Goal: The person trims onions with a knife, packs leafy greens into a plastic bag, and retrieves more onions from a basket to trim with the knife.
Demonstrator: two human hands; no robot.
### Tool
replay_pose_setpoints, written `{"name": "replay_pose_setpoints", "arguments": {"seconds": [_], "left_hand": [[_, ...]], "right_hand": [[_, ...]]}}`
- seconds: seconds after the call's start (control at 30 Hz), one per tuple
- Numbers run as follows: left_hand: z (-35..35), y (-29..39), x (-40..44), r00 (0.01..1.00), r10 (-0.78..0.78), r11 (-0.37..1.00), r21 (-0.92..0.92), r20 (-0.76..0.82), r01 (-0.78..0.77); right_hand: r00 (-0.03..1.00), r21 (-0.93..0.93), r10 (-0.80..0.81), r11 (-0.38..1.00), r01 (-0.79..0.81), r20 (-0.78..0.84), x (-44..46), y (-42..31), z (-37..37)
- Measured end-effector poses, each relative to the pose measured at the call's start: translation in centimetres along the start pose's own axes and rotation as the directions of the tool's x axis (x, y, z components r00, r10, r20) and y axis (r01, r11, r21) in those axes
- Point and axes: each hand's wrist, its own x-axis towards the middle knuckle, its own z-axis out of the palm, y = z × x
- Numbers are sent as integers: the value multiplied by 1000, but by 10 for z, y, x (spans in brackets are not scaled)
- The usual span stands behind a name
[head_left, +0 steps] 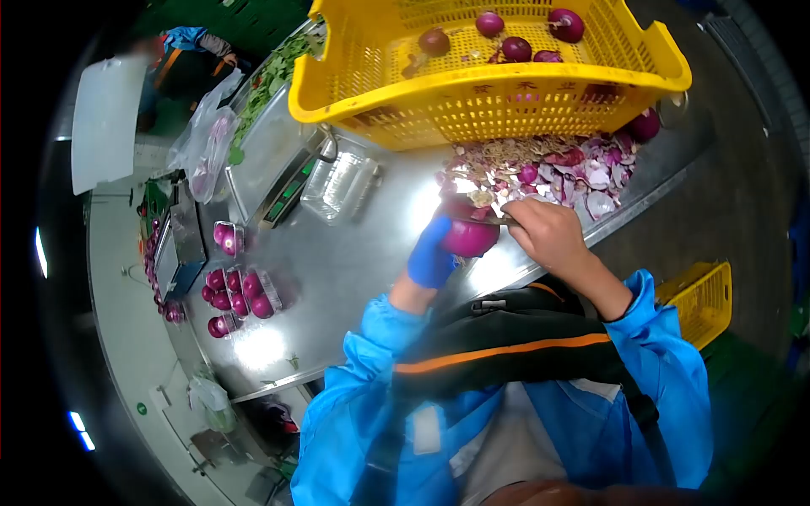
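Observation:
My left hand (432,253), in a blue glove, is closed around a large purple onion (471,239) above the metal table (337,261). Bare and closed, my right hand (544,232) grips a knife (504,221), whose blade lies across the top of the onion. Just beyond both hands, a heap of onion peelings (582,173) and dry roots is spread over the table. The far side of the onion is partly hidden by the knife.
A yellow crate (489,110) with several onions stands beyond the peelings. To the left are a clear plastic tray (339,181), packed onions (240,293), plastic bags (207,143) and leafy greens (270,80). Another yellow crate (709,305) is at right. A person (190,67) is at upper left.

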Motion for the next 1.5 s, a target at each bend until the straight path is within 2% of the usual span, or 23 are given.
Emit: {"name": "replay_pose_setpoints", "arguments": {"seconds": [0.07,0.17,0.27,0.37,0.63,0.77,0.83,0.87,0.9,0.97,1.0,1.03,1.1,1.13,1.17,1.23,1.33,1.43,1.47,1.5], "left_hand": [[22,9,-1,999,-2,996,87,-39,6],[13,10,-4,994,-109,993,49,26,107],[25,10,-5,995,-95,992,75,-28,97],[22,3,-4,998,-12,994,110,-62,18],[17,-3,-3,998,46,986,161,-50,-37],[1,-13,3,987,149,971,196,-61,-135],[0,-12,3,974,181,968,202,-134,-152],[-1,-11,3,965,204,963,209,-167,-168],[-10,-14,4,945,282,889,416,-167,-192],[-28,-25,8,876,470,600,768,-112,-224],[-18,-24,6,878,475,556,792,-56,-251],[-8,-26,4,881,474,515,813,-5,-272],[-7,-32,5,914,405,738,583,21,-340],[-3,-34,5,951,308,914,284,-19,-290],[3,-32,2,982,187,979,91,-23,-184],[-12,-36,4,999,-7,996,90,33,4],[-5,-17,-5,983,-166,981,112,74,157],[-4,-17,-10,982,-173,982,89,69,167],[-5,-21,-9,993,-104,991,87,51,99],[-5,-24,-5,999,-32,996,88,34,29]], "right_hand": [[1000,-26,-9,1000,9,-20,1,0,-1],[999,-52,-26,998,25,-22,4,4,1],[1000,-81,-24,996,23,-19,1,9,7],[1000,-83,8,997,-8,6,-1,13,10],[991,-38,128,991,-129,-42,-22,21,18],[976,61,217,975,-215,-25,-31,21,24],[961,145,276,950,-276,24,-34,20,24],[929,238,356,898,-371,104,-35,18,22],[877,349,444,805,-480,183,-39,21,29],[905,603,388,685,-408,172,-40,27,50],[836,754,414,399,-522,360,-34,22,47],[750,786,363,71,-613,552,-31,17,45],[732,822,414,-76,-565,542,-26,13,49],[735,825,393,-129,-551,553,-25,12,44],[740,824,368,-180,-538,563,-27,16,40],[768,812,321,-5,-584,554,-29,22,44],[787,805,311,99,-585,534,-28,20,47],[785,752,349,260,-606,512,-34,20,51],[779,636,405,452,-625,478,-34,22,48],[815,566,449,588,-578,366,-31,19,45]]}}
